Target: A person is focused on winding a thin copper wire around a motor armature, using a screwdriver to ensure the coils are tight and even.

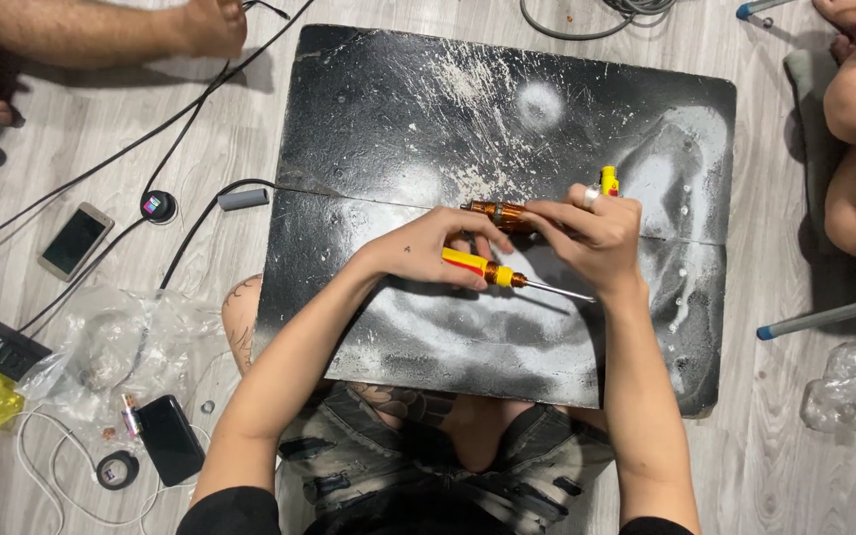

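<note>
Copper-wound coil (500,214), centre frame, shiny orange-brown: I pinch it between both grips, left hand (428,248) also clamping a red-yellow screwdriver (492,271), right hand (591,236), above the black tabletop (398,109).

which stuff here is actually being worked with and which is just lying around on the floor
In hand:
copper coil, held by left hand and right hand
red-and-yellow screwdriver
black board

Lying about:
two phones
tape roll
plastic bags
cables
</note>
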